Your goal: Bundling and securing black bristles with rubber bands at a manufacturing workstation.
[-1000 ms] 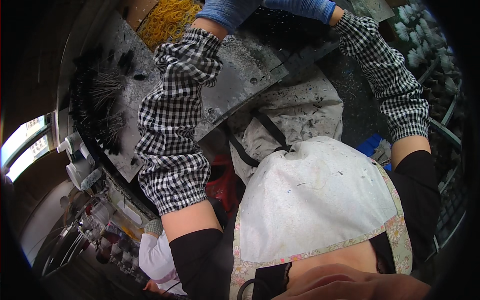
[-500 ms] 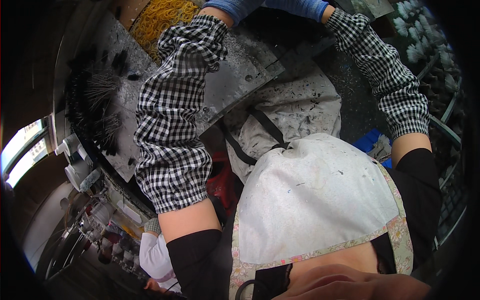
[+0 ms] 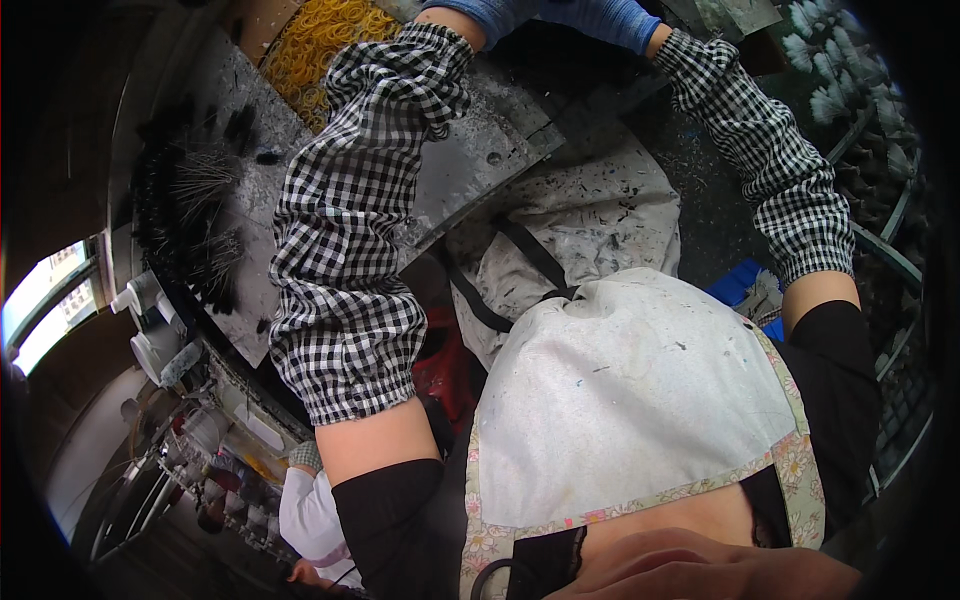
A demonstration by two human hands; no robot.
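Note:
Both hands reach to the far edge of the head view in blue knit gloves, below black-and-white checked sleeves. Only the wrist and back of my left hand (image 3: 492,14) show, above a worn grey metal worktop (image 3: 455,180). My right hand (image 3: 612,20) is close beside it, over a dark area. The picture's edge cuts off the fingers of both, so whatever they hold or touch is hidden. Left of my left sleeve lies a heap of yellow rubber-band-like rings (image 3: 325,45). Black bristly brushes with thin wire stems (image 3: 205,180) lie farther left on the metal surface.
White-tufted brushes (image 3: 830,60) stand on a rack (image 3: 890,230) at the right. A blue container (image 3: 745,285) sits near my right elbow. My stained pale apron (image 3: 620,390) hangs below. Another person in a white top (image 3: 310,515) is at the lower left.
My left hand and sleeve have shifted slightly right. My right hand has moved a little to the left, bringing the two gloves closer together.

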